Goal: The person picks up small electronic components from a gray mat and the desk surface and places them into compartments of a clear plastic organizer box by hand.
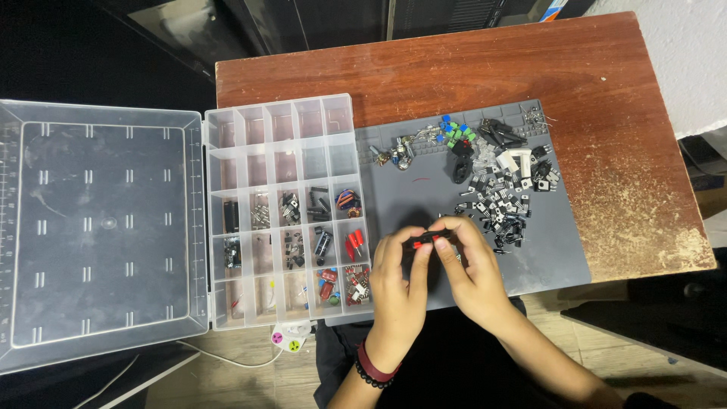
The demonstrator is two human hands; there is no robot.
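My left hand [399, 280] and my right hand [471, 266] meet over the near edge of a grey work mat [560, 250]. Between their fingertips they pinch a small black and red part [428, 241]. A heap of small black and silver electronic parts [496, 201] lies on the mat just beyond my right hand. A clear compartment box [284, 208] stands open to the left of my left hand, with small parts in its nearer cells. A dark bead bracelet is on my left wrist.
The box's clear lid [98, 227] lies flat to the far left. Blue and green parts [454, 135], more black parts [500, 135] and metal pieces [394, 155] lie at the mat's far side. The brown wooden table [628, 151] is worn at its right edge. A white plug [290, 337] hangs below the box.
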